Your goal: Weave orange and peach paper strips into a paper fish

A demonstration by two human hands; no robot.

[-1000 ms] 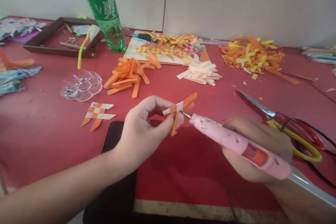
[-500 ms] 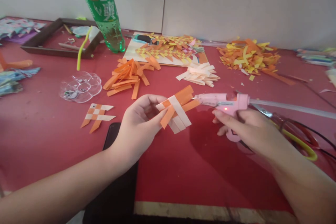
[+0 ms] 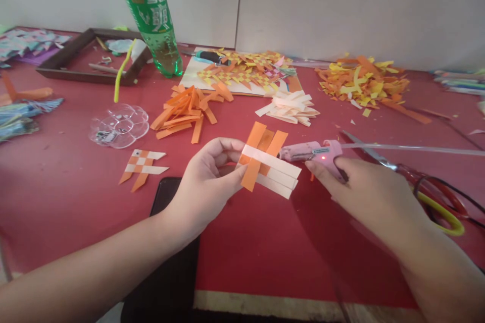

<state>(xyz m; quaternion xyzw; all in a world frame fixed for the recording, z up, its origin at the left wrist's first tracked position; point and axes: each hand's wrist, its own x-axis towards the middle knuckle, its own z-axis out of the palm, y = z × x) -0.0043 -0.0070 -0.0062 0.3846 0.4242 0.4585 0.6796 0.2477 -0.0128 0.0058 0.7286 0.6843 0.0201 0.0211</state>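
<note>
Pinched between thumb and fingers of my left hand (image 3: 215, 176) is a woven piece of orange and cream paper strips (image 3: 261, 164), its loose ends pointing up and to the right. My right hand (image 3: 359, 189) grips a pink hot glue gun (image 3: 310, 153) with a small red light lit and a clear glue stick out of its back. The gun's nozzle is at the right side of the paper strips; whether it touches them I cannot tell. A finished-looking woven paper fish (image 3: 143, 165) lies to the left of my left hand.
Orange strips (image 3: 185, 111) and cream strips (image 3: 290, 107) lie in piles beyond my hands. Scissors (image 3: 428, 192) rest by my right wrist. A green bottle (image 3: 151, 25), a clear flower-shaped palette (image 3: 121, 126), a dark frame (image 3: 87, 78) and yellow-orange scraps (image 3: 361, 81) stand farther back.
My left hand has turned the woven strips so the orange ends now point more upward and the cream ends rightward. The glue gun has tilted, its back end shifting left.
</note>
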